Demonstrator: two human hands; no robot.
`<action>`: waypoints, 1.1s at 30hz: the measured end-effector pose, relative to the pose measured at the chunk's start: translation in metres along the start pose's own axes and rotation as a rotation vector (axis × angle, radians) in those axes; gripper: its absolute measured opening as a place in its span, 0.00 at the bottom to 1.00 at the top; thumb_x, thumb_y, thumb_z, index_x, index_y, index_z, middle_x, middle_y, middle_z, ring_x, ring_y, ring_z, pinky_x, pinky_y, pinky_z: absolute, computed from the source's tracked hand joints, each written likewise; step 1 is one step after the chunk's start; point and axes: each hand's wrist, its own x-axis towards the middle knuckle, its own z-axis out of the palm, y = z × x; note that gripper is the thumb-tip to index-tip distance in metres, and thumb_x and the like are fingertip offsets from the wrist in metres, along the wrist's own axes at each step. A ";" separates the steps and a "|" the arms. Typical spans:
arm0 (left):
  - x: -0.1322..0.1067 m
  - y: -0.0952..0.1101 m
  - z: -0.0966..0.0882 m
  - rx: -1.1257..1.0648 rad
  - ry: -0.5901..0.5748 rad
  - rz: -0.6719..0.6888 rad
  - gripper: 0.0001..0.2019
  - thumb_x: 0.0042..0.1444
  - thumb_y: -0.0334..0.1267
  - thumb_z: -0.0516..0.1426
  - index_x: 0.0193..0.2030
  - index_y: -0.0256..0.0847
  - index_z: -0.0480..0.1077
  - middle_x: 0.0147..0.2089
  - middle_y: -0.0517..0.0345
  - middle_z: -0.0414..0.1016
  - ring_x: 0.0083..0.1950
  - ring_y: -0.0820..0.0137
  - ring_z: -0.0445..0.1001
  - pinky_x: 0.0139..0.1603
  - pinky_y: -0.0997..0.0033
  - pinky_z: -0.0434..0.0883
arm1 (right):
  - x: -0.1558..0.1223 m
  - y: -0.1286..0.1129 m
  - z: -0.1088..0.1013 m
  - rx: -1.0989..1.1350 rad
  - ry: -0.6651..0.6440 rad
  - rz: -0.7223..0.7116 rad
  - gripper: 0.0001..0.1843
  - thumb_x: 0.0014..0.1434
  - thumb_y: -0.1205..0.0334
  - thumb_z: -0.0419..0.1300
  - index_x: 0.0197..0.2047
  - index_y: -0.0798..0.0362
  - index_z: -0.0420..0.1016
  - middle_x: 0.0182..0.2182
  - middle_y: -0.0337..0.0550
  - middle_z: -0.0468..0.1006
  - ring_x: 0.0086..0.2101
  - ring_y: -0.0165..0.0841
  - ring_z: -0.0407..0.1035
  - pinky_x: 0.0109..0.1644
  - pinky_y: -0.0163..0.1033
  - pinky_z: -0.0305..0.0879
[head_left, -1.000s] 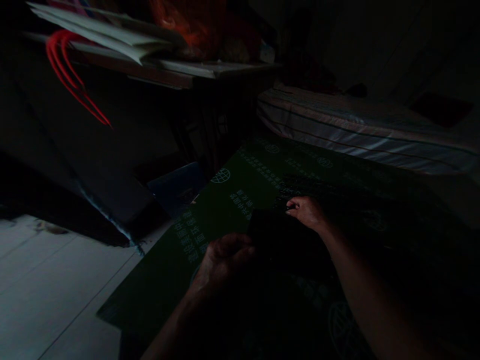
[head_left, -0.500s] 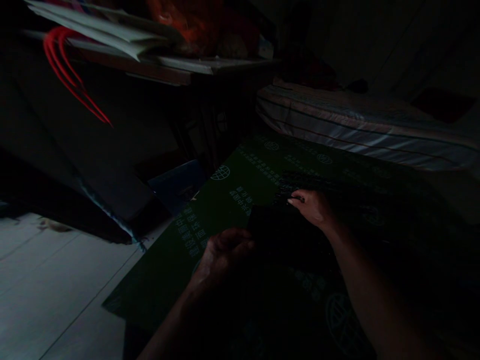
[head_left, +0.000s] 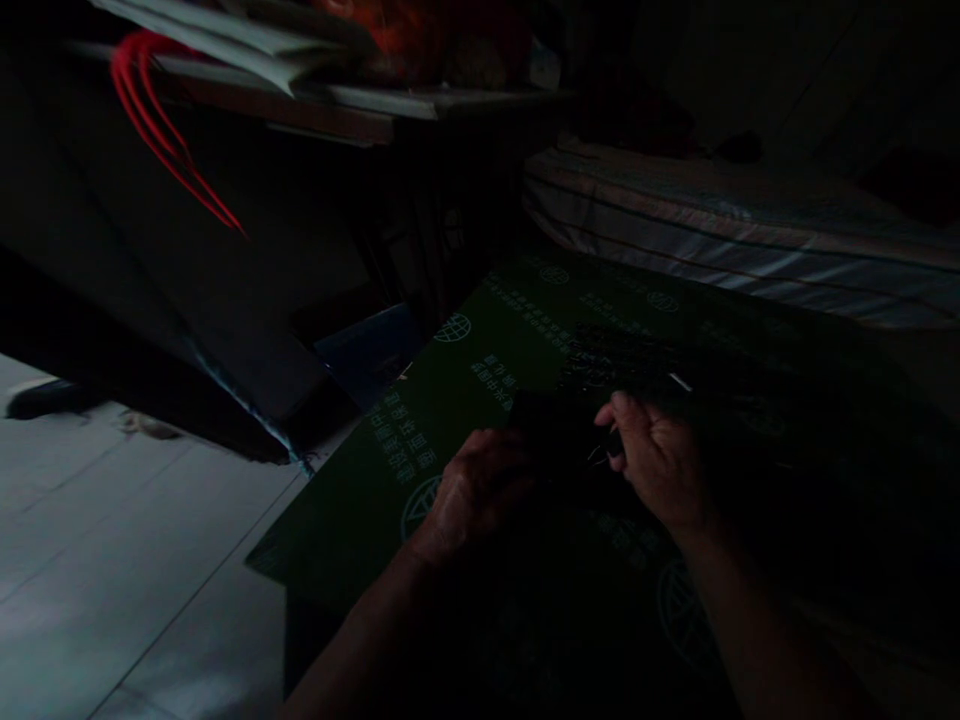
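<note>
Probably the left hand (head_left: 480,490), grip unclear, steadies black sheeting (head_left: 559,430) inside the board's (head_left: 450,395) left edge; right hand (head_left: 660,462) pinches a dark bit (head_left: 615,442).

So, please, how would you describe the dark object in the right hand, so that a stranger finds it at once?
In front of the striped mattress lies a green printed board. Over it, the right hand holds a small dark object; the dark pieces beyond it lie unheld.

We find the black sheet (head_left: 561,432) matt, the tabletop (head_left: 337,522) smooth, the mattress (head_left: 675,222) glossy like plastic, the floor (head_left: 150,560) shiny tile.
</note>
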 end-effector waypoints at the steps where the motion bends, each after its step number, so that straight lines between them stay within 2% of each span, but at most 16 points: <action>1: 0.001 -0.001 0.001 0.043 0.002 0.033 0.10 0.55 0.39 0.54 0.41 0.41 0.72 0.50 0.51 0.68 0.49 0.64 0.66 0.51 0.60 0.66 | -0.003 0.000 0.005 0.033 -0.027 0.035 0.28 0.59 0.41 0.42 0.29 0.55 0.71 0.17 0.38 0.69 0.15 0.25 0.63 0.17 0.28 0.56; 5: 0.002 -0.001 0.006 0.141 0.013 0.117 0.10 0.53 0.40 0.56 0.40 0.41 0.73 0.56 0.51 0.64 0.56 0.58 0.58 0.55 0.52 0.62 | -0.008 0.002 0.020 0.046 -0.090 0.085 0.27 0.59 0.42 0.42 0.28 0.55 0.69 0.14 0.36 0.67 0.13 0.24 0.61 0.16 0.28 0.55; 12: 0.004 -0.004 0.019 0.200 -0.002 0.153 0.11 0.51 0.38 0.57 0.42 0.40 0.73 0.59 0.48 0.60 0.62 0.53 0.51 0.59 0.48 0.58 | -0.010 0.003 0.031 -0.119 -0.054 0.011 0.26 0.61 0.45 0.40 0.31 0.53 0.71 0.12 0.39 0.68 0.15 0.28 0.65 0.19 0.30 0.56; 17: 0.003 -0.005 0.020 0.190 -0.007 0.141 0.11 0.52 0.39 0.57 0.41 0.40 0.73 0.58 0.47 0.60 0.62 0.54 0.51 0.59 0.50 0.59 | -0.011 -0.002 0.033 -0.201 -0.044 -0.004 0.26 0.62 0.47 0.40 0.31 0.54 0.72 0.14 0.42 0.71 0.17 0.30 0.67 0.20 0.32 0.57; 22: 0.004 -0.006 0.021 0.180 -0.016 0.138 0.11 0.52 0.39 0.56 0.42 0.42 0.74 0.58 0.50 0.60 0.62 0.55 0.52 0.59 0.50 0.58 | -0.014 -0.008 0.038 -0.308 -0.041 -0.028 0.26 0.62 0.49 0.40 0.31 0.54 0.72 0.20 0.46 0.75 0.19 0.30 0.69 0.24 0.32 0.59; 26: 0.004 -0.008 0.024 0.167 -0.005 0.145 0.12 0.52 0.40 0.57 0.42 0.41 0.74 0.57 0.48 0.61 0.61 0.54 0.52 0.59 0.50 0.58 | -0.013 -0.014 0.041 -0.434 -0.053 -0.065 0.26 0.64 0.51 0.39 0.29 0.55 0.72 0.21 0.47 0.76 0.21 0.31 0.69 0.27 0.33 0.59; 30: 0.004 -0.011 0.025 0.151 0.002 0.137 0.11 0.51 0.39 0.57 0.41 0.41 0.74 0.57 0.48 0.62 0.61 0.54 0.52 0.59 0.49 0.58 | -0.008 -0.017 0.044 -0.605 -0.061 -0.103 0.27 0.64 0.53 0.39 0.27 0.54 0.72 0.23 0.51 0.78 0.24 0.35 0.71 0.26 0.35 0.57; 33: 0.003 -0.009 0.026 0.163 0.014 0.114 0.11 0.49 0.39 0.58 0.40 0.41 0.74 0.57 0.48 0.63 0.61 0.53 0.53 0.59 0.49 0.57 | -0.006 -0.015 0.045 -0.646 -0.087 -0.099 0.26 0.64 0.54 0.39 0.28 0.55 0.73 0.24 0.52 0.78 0.25 0.36 0.72 0.26 0.35 0.57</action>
